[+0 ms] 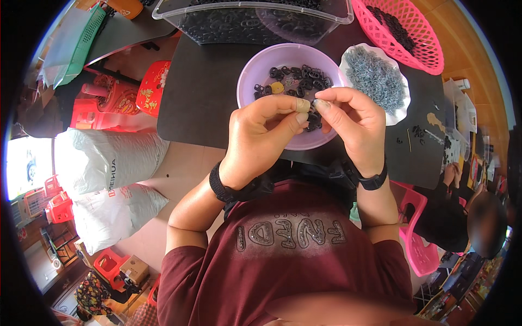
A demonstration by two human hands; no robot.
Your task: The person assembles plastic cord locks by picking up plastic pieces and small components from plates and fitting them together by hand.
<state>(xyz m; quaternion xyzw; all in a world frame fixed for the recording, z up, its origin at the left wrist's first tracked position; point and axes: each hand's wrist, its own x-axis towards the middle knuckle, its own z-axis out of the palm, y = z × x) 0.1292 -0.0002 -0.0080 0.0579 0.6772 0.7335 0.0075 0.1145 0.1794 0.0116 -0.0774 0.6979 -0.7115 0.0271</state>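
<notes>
Over the lilac basin (pixel 244 81), my left hand (pixel 253 133) and my right hand (pixel 361 127) come together, thumb and forefinger pinched on each. A beige wrap covers my left forefinger's tip. A tiny dark piece (pixel 315 102) shows at my right fingertips. Whatever my left fingertips hold is too small to make out. Below, the basin holds several small black ring-like parts (pixel 311 77) and a yellow round piece (pixel 277 87). Just beyond my right hand stands a white wavy-edged dish (pixel 404 112), heaped with small grey-blue pieces (pixel 375 76).
At the table's (pixel 198 98) far side stands a clear bin (pixel 253 24) of black parts. A pink basket (pixel 429 51) sits far right. Loose black bits (pixel 418 132) lie at right. White sacks (pixel 109 163) stand on the floor at left. Another person (pixel 443 212) sits at right.
</notes>
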